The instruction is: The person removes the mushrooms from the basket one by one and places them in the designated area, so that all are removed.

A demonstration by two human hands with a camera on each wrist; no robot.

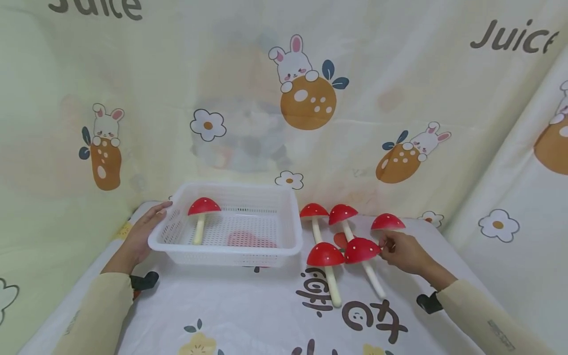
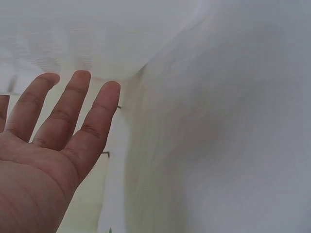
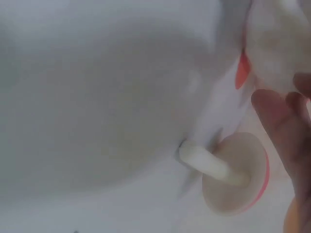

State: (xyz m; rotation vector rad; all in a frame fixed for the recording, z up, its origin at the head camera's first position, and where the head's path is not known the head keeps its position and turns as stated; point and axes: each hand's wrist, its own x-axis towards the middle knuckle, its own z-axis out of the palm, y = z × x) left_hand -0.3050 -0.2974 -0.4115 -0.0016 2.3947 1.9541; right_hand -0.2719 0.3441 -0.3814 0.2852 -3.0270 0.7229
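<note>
My left hand (image 1: 143, 236) rests against the left side of a white plastic basket (image 1: 226, 250), its fingers extended in the left wrist view. Inside the basket leans a toy mushroom (image 1: 204, 206) with a white-dotted red cap and pale stem. Thumb and fingers of my right hand (image 1: 406, 252) pinch the cap edge of a front mushroom (image 1: 362, 250), whose pale underside (image 3: 279, 46) shows in the right wrist view. Beside it lies another front mushroom (image 1: 326, 255). Just beyond the right hand is a separate mushroom (image 1: 388, 222), its stem mostly hidden in the head view.
Two more mushrooms, a left one (image 1: 314, 211) and a right one (image 1: 342, 214), lie behind the front pair, right of the basket. A printed white cloth (image 1: 248, 310) covers the table. Patterned curtains (image 1: 248, 84) hang behind and at the sides.
</note>
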